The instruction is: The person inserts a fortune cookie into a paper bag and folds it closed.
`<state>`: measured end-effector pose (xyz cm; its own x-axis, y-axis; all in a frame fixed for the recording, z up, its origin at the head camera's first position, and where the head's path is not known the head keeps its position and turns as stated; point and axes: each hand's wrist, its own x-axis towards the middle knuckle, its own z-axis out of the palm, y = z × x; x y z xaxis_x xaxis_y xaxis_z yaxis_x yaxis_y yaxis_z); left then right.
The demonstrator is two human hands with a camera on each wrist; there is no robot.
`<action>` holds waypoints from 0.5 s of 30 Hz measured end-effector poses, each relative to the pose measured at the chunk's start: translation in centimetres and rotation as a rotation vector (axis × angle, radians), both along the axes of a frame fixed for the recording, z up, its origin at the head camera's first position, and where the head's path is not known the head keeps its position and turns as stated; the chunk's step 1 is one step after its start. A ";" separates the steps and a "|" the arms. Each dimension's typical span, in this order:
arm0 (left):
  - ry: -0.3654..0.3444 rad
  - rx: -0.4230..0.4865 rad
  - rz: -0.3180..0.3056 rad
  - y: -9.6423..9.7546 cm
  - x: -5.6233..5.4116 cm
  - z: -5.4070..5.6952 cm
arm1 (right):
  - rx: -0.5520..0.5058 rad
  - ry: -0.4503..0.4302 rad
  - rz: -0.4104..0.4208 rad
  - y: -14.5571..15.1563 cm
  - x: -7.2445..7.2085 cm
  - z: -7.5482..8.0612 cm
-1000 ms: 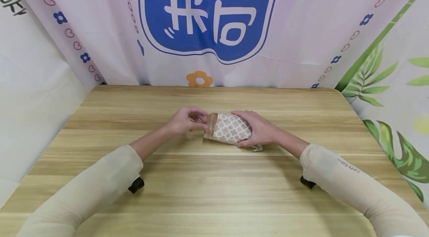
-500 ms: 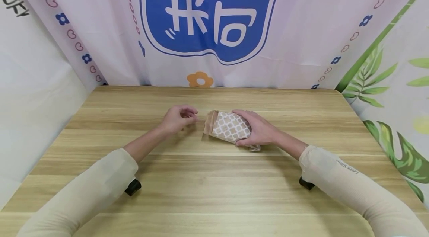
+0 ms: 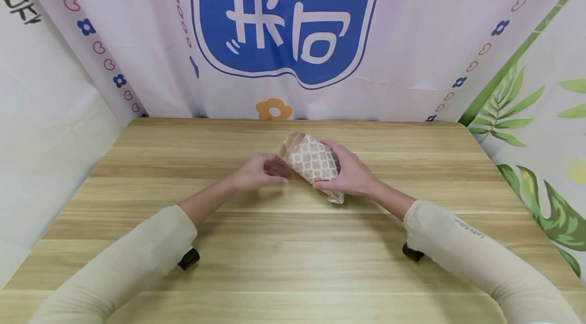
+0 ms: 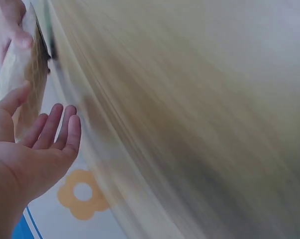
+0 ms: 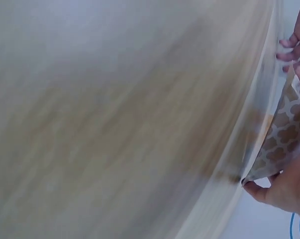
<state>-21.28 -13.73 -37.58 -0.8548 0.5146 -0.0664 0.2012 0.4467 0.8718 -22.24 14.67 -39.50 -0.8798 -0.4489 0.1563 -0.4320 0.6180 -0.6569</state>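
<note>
In the head view, a brown paper bag point(image 3: 316, 161) with a white lattice pattern sits slanted near the middle of the table. My right hand point(image 3: 351, 169) grips it around its right end, thumb on the near side and fingers on the far side. My left hand point(image 3: 255, 174) is at the bag's upper left end, its fingers spread and partly behind the paper. From the left wrist, the left hand point(image 4: 35, 154) shows palm up beside the bag point(image 4: 33, 87), with fingers loosely bent. Whatever is inside the bag is hidden.
The wooden table point(image 3: 274, 258) ends at a white backdrop curtain point(image 3: 151, 49) with a blue emblem. Printed leaves mark the right-hand curtain point(image 3: 540, 161). A black wrist device point(image 3: 188, 259) sits under the left sleeve, another point(image 3: 413, 252) under the right.
My left hand drew back from the bag's end, then came in again. The right hand has tilted the bag so its left end swings up and away.
</note>
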 end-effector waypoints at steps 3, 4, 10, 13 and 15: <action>-0.018 0.067 0.019 1.2 0.4 0.5 | -0.051 0.010 -0.037 -0.5 0.2 0.3; -0.025 0.100 0.033 1.6 0.4 0.7 | -0.063 0.019 -0.048 -0.7 0.3 0.5; -0.050 0.288 0.125 3.9 0.3 1.4 | -0.078 0.074 -0.173 -2.3 1.0 1.2; -0.010 0.314 0.178 4.8 0.3 1.7 | -0.059 0.093 -0.225 -3.1 1.4 1.3; 0.033 0.311 0.206 5.3 0.3 1.9 | -0.067 0.097 -0.223 -3.5 1.7 1.4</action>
<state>-20.94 -8.41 -35.68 -0.9417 0.3225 0.0955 0.1651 0.1962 0.9666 -20.56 11.14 -38.14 -0.9356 -0.2308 0.2672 -0.3522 0.6619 -0.6617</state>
